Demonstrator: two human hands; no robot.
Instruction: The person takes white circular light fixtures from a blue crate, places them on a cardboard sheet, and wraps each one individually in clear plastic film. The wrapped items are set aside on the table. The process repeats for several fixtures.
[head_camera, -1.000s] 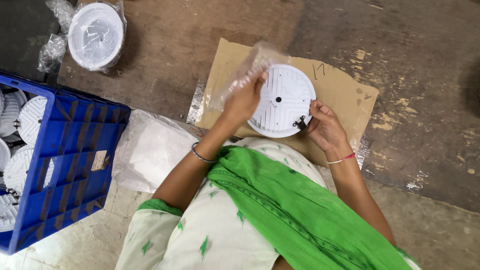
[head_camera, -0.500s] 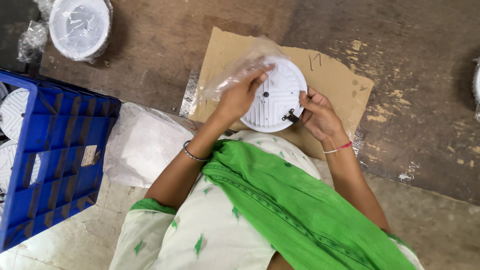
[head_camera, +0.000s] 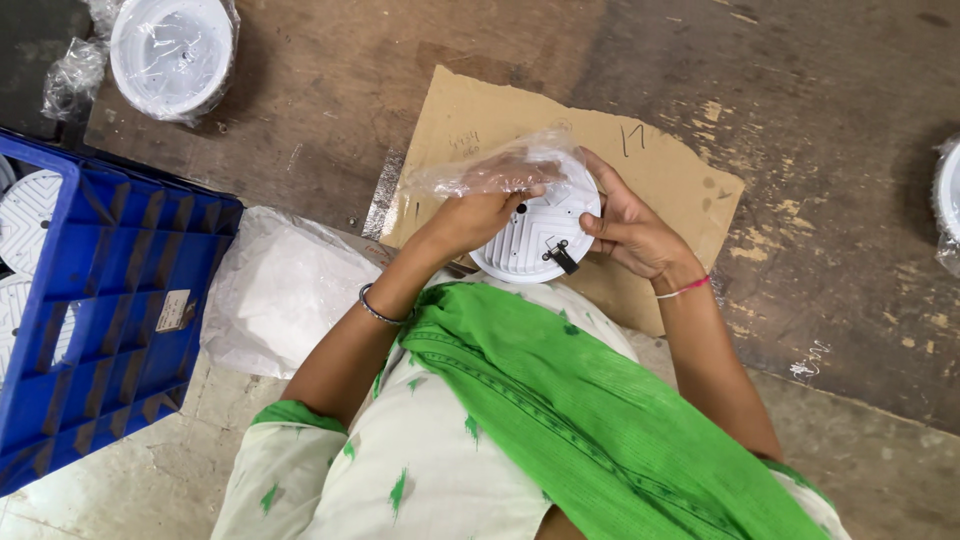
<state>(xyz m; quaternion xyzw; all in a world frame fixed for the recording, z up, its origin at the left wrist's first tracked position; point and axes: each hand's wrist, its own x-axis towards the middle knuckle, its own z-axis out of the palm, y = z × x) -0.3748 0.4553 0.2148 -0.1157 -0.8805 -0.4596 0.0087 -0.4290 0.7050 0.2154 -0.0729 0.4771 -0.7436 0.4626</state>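
Observation:
A round white plastic lamp housing (head_camera: 535, 235) with a ribbed back and a small black clip is held over a piece of brown cardboard (head_camera: 660, 160). My left hand (head_camera: 475, 215) grips its left side together with a clear plastic bag (head_camera: 490, 170) that lies over its top. My right hand (head_camera: 625, 230) holds the housing's right edge, thumb next to the black clip.
A blue plastic crate (head_camera: 110, 300) with several white round housings stands at the left. A crumpled white plastic sheet (head_camera: 280, 285) lies beside it. A bagged white round part (head_camera: 170, 50) lies top left, another (head_camera: 950, 200) at the right edge.
The housing has tilted and come closer to my body. The clear bag has come over its top, and my hands have shifted around the rim.

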